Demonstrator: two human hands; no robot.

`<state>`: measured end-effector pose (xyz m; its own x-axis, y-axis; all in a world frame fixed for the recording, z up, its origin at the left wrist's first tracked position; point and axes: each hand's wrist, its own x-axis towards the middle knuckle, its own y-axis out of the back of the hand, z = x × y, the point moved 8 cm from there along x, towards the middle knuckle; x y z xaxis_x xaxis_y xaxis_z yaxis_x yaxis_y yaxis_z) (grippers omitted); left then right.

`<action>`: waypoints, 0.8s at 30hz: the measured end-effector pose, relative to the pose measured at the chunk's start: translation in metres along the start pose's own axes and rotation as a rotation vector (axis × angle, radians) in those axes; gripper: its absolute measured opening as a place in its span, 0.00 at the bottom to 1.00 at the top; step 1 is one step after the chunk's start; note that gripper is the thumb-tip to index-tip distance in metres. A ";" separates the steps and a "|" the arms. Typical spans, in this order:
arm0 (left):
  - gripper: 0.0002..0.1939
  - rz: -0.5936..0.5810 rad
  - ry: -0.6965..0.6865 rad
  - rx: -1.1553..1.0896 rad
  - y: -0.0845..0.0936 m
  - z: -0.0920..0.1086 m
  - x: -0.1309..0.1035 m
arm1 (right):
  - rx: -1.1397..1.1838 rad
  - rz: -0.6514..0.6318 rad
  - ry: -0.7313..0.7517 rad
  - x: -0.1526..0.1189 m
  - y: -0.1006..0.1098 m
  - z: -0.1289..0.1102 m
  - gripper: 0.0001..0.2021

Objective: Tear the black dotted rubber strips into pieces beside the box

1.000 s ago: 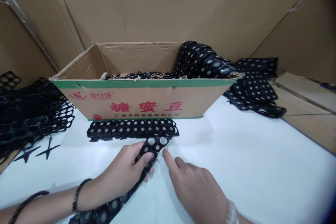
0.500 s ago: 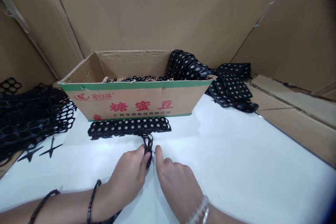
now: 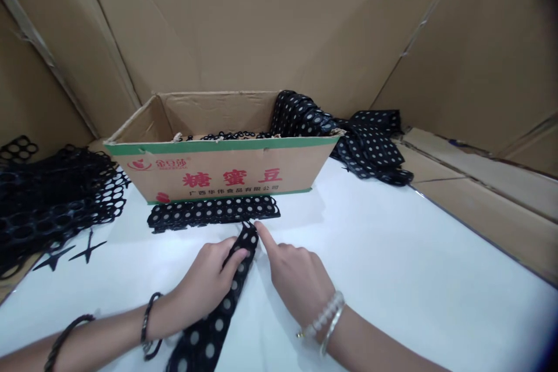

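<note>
My left hand [image 3: 213,273] is closed around a black strip with pale round dots [image 3: 226,305], thumb on top. The strip slants from the lower edge of the view up toward the box. At its far end, the stretched index finger of my right hand [image 3: 300,279] touches or nearly touches the tip; thin dark bits stick out there. The other right fingers are curled under, and whatever they hold is hidden. Just beyond both hands, a flat row of similar dotted black strips [image 3: 218,211] lies along the foot of the cardboard box [image 3: 226,171].
Black ring netting [image 3: 56,197] is heaped at the left, with two black star-shaped pieces [image 3: 88,249] before it. More dotted strips [image 3: 368,145] are piled at the box's right side. Cardboard walls [image 3: 279,29] enclose the white table [image 3: 392,267] behind and at the sides.
The ringed black piece by my left fingers no longer shows; the dotted strip now extends beneath that hand. My right index finger has moved up to the strip's end. The view has shifted slightly.
</note>
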<state>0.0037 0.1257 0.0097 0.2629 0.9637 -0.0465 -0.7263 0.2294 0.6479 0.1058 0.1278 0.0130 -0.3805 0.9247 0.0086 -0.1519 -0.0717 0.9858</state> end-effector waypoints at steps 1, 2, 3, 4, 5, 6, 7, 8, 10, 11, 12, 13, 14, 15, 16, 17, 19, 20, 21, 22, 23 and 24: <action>0.14 -0.005 -0.005 -0.007 0.000 0.000 0.000 | 0.007 -0.005 -0.003 0.001 -0.001 0.002 0.33; 0.14 -0.011 -0.011 -0.019 0.000 -0.001 0.001 | 0.013 -0.013 -0.007 0.001 -0.002 0.004 0.33; 0.14 -0.015 -0.017 -0.033 0.000 -0.001 0.001 | 0.020 -0.022 -0.011 0.002 -0.003 0.006 0.33; 0.14 -0.018 -0.020 -0.049 0.000 -0.001 0.002 | 0.029 -0.034 -0.015 0.003 -0.003 0.007 0.33; 0.14 -0.016 -0.018 -0.063 0.000 -0.002 0.002 | 0.038 -0.046 -0.018 0.003 -0.004 0.008 0.33; 0.14 -0.013 -0.015 -0.076 0.000 -0.002 0.002 | 0.048 -0.057 -0.023 0.004 -0.004 0.009 0.33; 0.14 -0.010 -0.012 -0.087 -0.001 -0.003 0.003 | 0.061 -0.064 -0.025 0.004 -0.004 0.010 0.32; 0.14 -0.006 -0.009 -0.098 -0.001 -0.003 0.003 | 0.077 -0.066 -0.026 0.005 -0.004 0.010 0.32; 0.14 0.000 -0.009 -0.114 -0.001 -0.004 0.004 | 0.117 -0.055 -0.021 0.005 -0.002 0.011 0.31; 0.14 0.000 -0.011 -0.121 -0.001 -0.004 0.004 | 0.139 -0.044 -0.014 0.005 -0.001 0.011 0.31; 0.14 -0.003 -0.015 -0.129 -0.002 -0.004 0.004 | 0.162 -0.033 -0.009 0.005 0.000 0.011 0.30; 0.14 -0.007 -0.018 -0.136 -0.002 -0.004 0.005 | 0.186 -0.023 -0.002 0.005 0.002 0.010 0.30; 0.14 -0.012 -0.020 -0.141 -0.002 -0.004 0.005 | 0.209 -0.015 0.002 0.006 0.003 0.010 0.29; 0.13 -0.016 -0.022 -0.144 -0.002 -0.004 0.005 | 0.229 -0.010 0.008 0.006 0.004 0.010 0.28; 0.13 -0.019 -0.022 -0.144 -0.002 -0.004 0.004 | 0.244 -0.009 0.012 0.007 0.004 0.012 0.27; 0.13 -0.018 -0.020 -0.141 -0.002 -0.004 0.004 | 0.250 -0.010 0.009 0.009 0.005 0.015 0.27; 0.14 -0.020 -0.020 -0.115 -0.002 -0.003 0.001 | 0.244 -0.012 -0.052 0.013 0.004 0.030 0.26; 0.14 -0.032 -0.026 -0.096 -0.003 -0.002 0.000 | 0.241 -0.004 -0.111 0.015 0.004 0.042 0.25; 0.15 -0.048 -0.033 -0.079 -0.004 -0.002 -0.001 | 0.246 0.007 -0.174 0.017 0.005 0.054 0.24; 0.15 -0.063 -0.036 -0.069 -0.005 -0.001 -0.002 | 0.266 0.022 -0.226 0.017 0.005 0.065 0.22; 0.15 -0.071 -0.031 -0.070 -0.006 -0.001 -0.003 | 0.303 0.029 -0.240 0.017 0.005 0.071 0.21; 0.15 -0.068 -0.012 -0.086 -0.006 -0.002 -0.003 | 0.351 0.026 -0.224 0.016 0.005 0.073 0.20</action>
<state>0.0058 0.1222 0.0040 0.3211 0.9438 -0.0786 -0.7581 0.3059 0.5760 0.1657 0.1694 0.0299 -0.1665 0.9855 0.0323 0.1902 -0.0001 0.9817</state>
